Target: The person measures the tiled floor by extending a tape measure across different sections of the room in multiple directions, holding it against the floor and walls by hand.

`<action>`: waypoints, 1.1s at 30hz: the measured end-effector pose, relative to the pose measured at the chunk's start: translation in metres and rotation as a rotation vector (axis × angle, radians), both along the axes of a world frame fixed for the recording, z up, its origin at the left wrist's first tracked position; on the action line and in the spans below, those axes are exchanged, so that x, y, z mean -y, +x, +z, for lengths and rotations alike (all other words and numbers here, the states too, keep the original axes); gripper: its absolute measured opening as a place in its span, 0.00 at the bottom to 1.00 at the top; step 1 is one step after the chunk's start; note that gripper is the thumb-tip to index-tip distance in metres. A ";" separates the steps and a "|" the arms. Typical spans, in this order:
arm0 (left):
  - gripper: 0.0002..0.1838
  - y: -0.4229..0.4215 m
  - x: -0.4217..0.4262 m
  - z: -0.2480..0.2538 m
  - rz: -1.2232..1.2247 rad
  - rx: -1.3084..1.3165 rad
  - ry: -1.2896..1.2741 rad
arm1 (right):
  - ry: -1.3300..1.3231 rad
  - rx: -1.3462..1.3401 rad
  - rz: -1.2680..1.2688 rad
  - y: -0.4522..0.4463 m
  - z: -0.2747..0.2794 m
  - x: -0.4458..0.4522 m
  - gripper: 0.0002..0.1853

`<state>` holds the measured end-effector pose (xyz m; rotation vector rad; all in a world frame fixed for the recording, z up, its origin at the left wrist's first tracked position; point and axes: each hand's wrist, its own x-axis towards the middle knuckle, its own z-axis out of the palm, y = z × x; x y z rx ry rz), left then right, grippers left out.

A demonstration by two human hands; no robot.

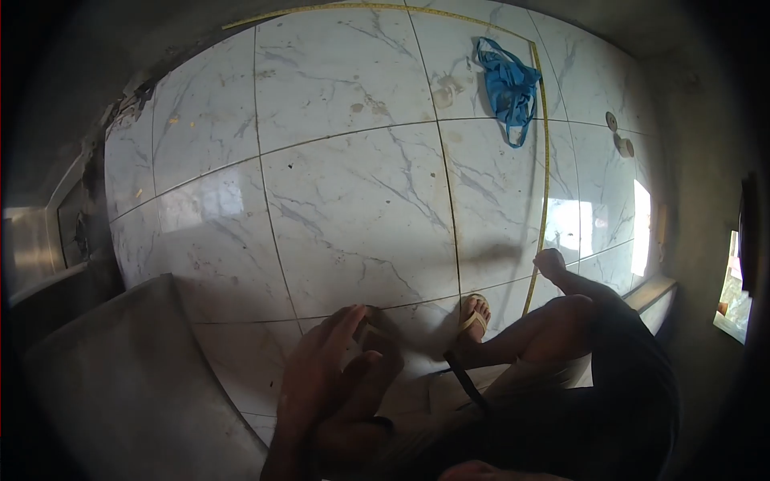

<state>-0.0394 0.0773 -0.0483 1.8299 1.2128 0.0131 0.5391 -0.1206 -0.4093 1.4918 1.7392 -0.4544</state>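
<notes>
A long yellow measuring tape [546, 160] lies on the marbled tile floor, running along the far side, bending at a corner and coming down the right toward me. At its near stretch, my right hand [551, 264] is closed with the fingers on the tape; its fingertips are partly hidden. My left hand [325, 373] hangs above the floor at lower middle, in shade, fingers stretched out and thumb apart, holding nothing visible. Close behind it shows part of my left foot in a sandal. My right foot [475, 317], in a flip-flop, rests just left of the tape.
A crumpled blue bag [510, 84] with handles lies inside the tape's corner. Small round objects [623, 146] sit on the tiles at the right. A grey slab-like block [120, 377] rises at lower left. Walls border the floor; a bright opening [731, 289] is at far right.
</notes>
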 end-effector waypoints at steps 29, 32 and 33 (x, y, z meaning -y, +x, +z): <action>0.37 0.073 0.120 0.041 -0.067 0.139 0.151 | 0.806 -1.474 -0.569 -0.197 0.385 -0.133 0.17; 0.40 0.068 0.120 0.032 0.006 0.220 0.225 | 1.042 -1.130 -0.230 -0.237 0.412 -0.101 0.13; 0.40 0.066 0.114 0.017 0.035 0.257 0.268 | 1.030 -1.123 -0.154 -0.245 0.419 -0.095 0.11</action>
